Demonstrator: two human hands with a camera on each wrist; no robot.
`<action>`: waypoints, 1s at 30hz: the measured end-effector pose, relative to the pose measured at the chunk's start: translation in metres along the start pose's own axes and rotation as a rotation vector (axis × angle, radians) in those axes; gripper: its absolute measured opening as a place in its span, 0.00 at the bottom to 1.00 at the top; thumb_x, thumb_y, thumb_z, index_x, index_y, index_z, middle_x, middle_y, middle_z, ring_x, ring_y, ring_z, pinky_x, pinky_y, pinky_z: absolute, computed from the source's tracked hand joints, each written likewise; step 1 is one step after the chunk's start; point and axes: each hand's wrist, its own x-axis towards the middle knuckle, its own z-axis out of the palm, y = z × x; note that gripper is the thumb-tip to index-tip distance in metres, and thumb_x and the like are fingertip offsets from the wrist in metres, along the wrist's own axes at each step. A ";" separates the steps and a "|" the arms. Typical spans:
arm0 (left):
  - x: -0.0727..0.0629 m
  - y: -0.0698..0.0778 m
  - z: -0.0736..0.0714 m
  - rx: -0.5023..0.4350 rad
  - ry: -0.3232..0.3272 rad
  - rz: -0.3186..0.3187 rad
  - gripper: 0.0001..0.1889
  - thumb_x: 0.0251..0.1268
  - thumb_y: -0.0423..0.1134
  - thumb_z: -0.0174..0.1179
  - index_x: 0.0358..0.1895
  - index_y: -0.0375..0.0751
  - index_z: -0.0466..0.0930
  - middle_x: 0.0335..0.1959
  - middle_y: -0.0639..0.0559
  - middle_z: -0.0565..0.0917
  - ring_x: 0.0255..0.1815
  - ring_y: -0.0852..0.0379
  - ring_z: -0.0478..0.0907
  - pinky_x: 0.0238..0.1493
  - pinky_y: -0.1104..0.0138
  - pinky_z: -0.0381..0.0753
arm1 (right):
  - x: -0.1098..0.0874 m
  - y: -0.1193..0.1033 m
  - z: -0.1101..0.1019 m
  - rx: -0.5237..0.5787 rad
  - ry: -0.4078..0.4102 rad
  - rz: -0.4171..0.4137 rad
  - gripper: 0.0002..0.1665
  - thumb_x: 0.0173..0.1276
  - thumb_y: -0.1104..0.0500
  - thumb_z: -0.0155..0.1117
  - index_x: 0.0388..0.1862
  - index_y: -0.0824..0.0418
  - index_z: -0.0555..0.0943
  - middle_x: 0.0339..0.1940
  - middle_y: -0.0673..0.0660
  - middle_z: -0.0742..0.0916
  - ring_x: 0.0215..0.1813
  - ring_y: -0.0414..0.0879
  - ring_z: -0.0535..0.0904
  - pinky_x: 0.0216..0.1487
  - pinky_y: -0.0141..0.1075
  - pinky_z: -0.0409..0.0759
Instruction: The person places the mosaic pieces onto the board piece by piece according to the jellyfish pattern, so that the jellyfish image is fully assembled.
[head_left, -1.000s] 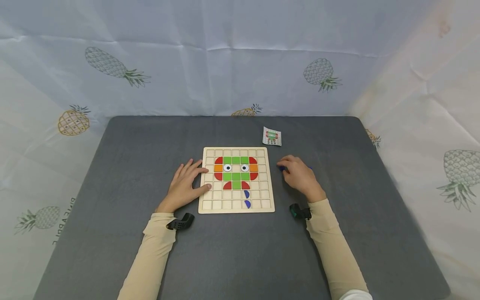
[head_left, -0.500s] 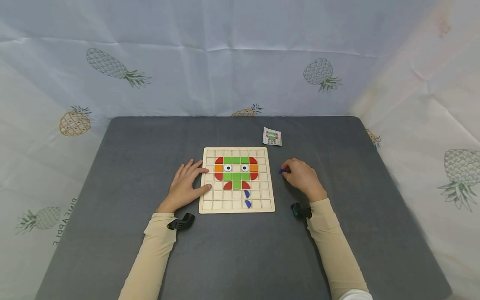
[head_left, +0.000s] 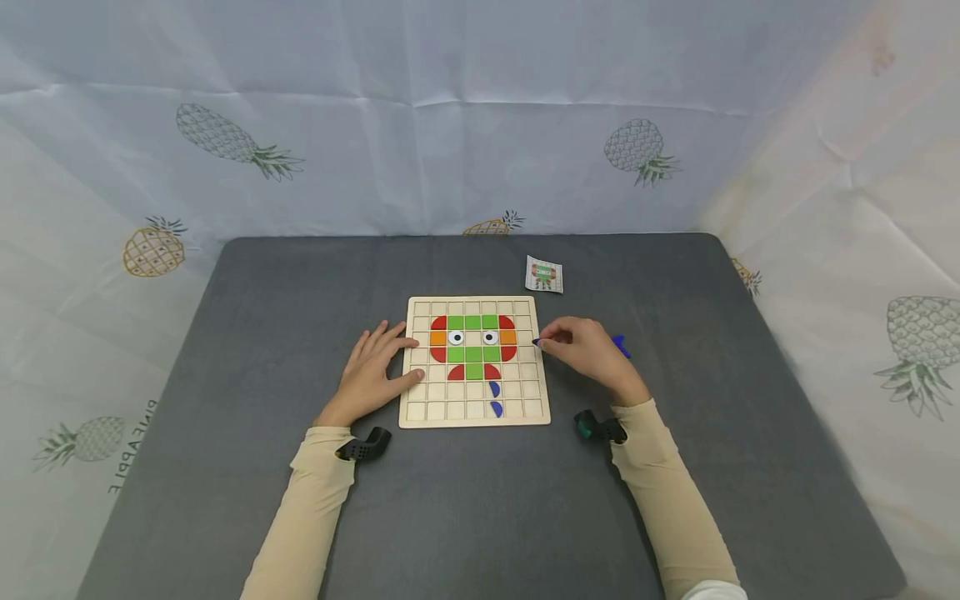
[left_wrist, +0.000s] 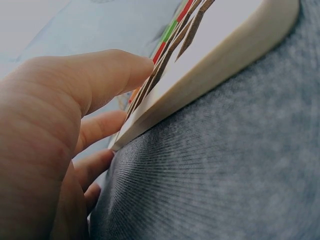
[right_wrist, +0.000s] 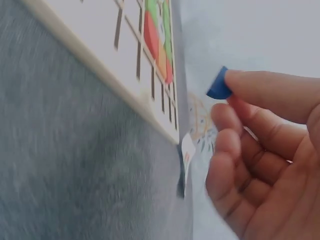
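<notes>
A square wooden grid board lies mid-table, with green, red and orange tiles and two eye tiles set in its upper and middle cells. Two blue leaf-like pieces sit in cells of its lower rows. My left hand rests at the board's left edge, thumb and index finger over the rim, fingers spread. Between thumb and index finger, my right hand pinches a blue tile piece, held up at the board's right edge. Beyond the right hand, more blue pieces lie on the table, partly covered by it.
A small printed card showing a coloured grid pattern lies behind the board, to the right. The dark grey table ends at a pineapple-print curtain at the back. Each wrist wears a black strap device.
My right hand has picked up a blue piece from the table and carried it left to the board's right edge, uncovering other blue pieces. The left hand stays put.
</notes>
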 end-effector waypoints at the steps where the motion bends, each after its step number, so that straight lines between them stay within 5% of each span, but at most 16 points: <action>1: 0.000 0.000 0.000 0.001 0.000 0.001 0.30 0.65 0.57 0.64 0.67 0.49 0.76 0.82 0.47 0.60 0.86 0.44 0.43 0.86 0.47 0.34 | 0.000 -0.002 0.001 0.014 -0.002 -0.010 0.10 0.72 0.57 0.66 0.46 0.60 0.86 0.37 0.56 0.87 0.36 0.46 0.76 0.37 0.34 0.77; 10: 0.002 -0.001 0.001 0.001 0.007 0.012 0.29 0.65 0.57 0.63 0.67 0.50 0.75 0.82 0.47 0.60 0.86 0.44 0.43 0.86 0.48 0.34 | 0.003 -0.026 0.014 0.118 -0.059 -0.076 0.07 0.73 0.57 0.66 0.45 0.58 0.84 0.37 0.55 0.86 0.37 0.47 0.78 0.37 0.36 0.80; 17: 0.001 0.000 0.000 -0.003 -0.002 -0.001 0.30 0.66 0.58 0.63 0.67 0.49 0.75 0.82 0.47 0.59 0.86 0.44 0.43 0.86 0.48 0.33 | 0.010 -0.042 0.025 0.084 -0.101 -0.211 0.18 0.77 0.61 0.58 0.62 0.63 0.81 0.45 0.57 0.86 0.42 0.47 0.79 0.42 0.38 0.81; 30: 0.000 -0.001 -0.001 -0.011 0.010 0.004 0.30 0.63 0.56 0.65 0.66 0.48 0.76 0.81 0.45 0.60 0.86 0.43 0.43 0.85 0.46 0.34 | 0.013 -0.065 0.051 0.081 -0.175 -0.176 0.09 0.72 0.60 0.65 0.48 0.61 0.84 0.38 0.54 0.87 0.38 0.42 0.80 0.41 0.32 0.82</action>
